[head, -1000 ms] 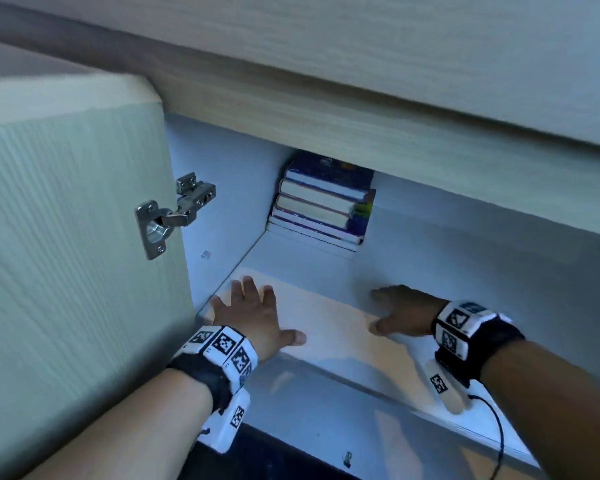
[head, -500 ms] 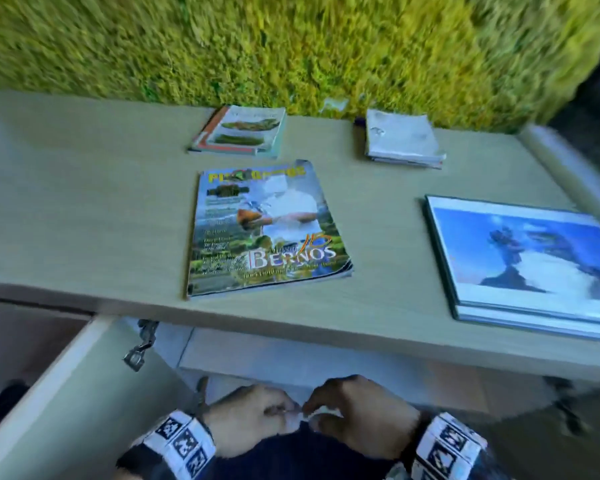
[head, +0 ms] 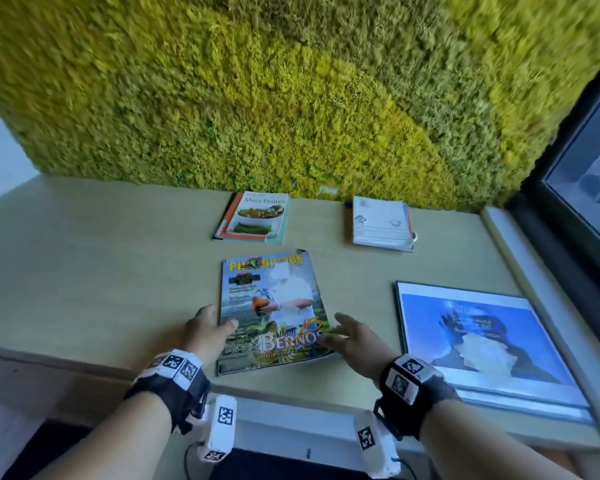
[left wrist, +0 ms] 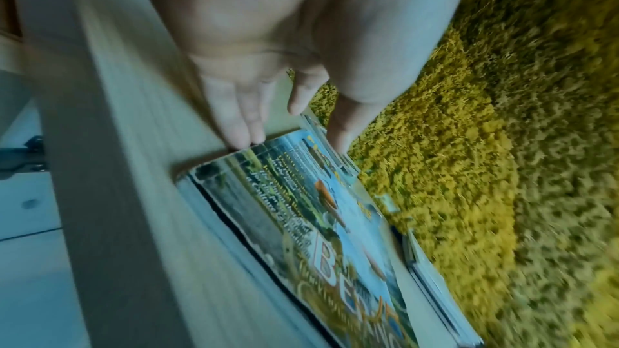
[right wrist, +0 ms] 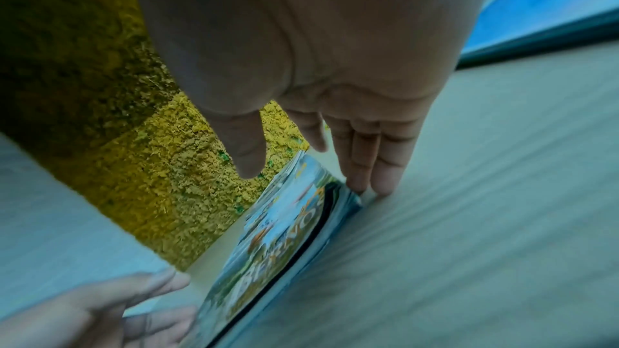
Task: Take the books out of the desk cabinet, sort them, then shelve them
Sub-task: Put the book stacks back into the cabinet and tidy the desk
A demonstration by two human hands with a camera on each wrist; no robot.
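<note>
A colourful magazine (head: 274, 306) tops a thin pile near the front edge of the wooden desk (head: 84, 271). My left hand (head: 212, 322) is at the pile's left edge, fingers straight, thumb over the cover. My right hand (head: 343, 329) is at its right edge, fingers straight. In the left wrist view the left hand (left wrist: 288, 131) has its fingertips (left wrist: 247, 136) touching the magazine's (left wrist: 318, 234) corner edge. In the right wrist view the right hand (right wrist: 308, 176) puts its fingertips (right wrist: 368, 184) against the magazine's (right wrist: 285, 226) edge on the desk. Neither hand grips anything.
At the back of the desk lie a "Meat Dishes" cookbook pile (head: 253, 218) and a stack of white booklets (head: 381, 223). A large blue-covered book (head: 478, 341) lies at the right. A moss wall (head: 257, 98) backs the desk, with a window (head: 586, 168) at the right.
A second ago both hands lay flat on the cabinet shelf near stacked books. Half a second ago they met below the desk edge. Now they flank the magazine on the desk.
</note>
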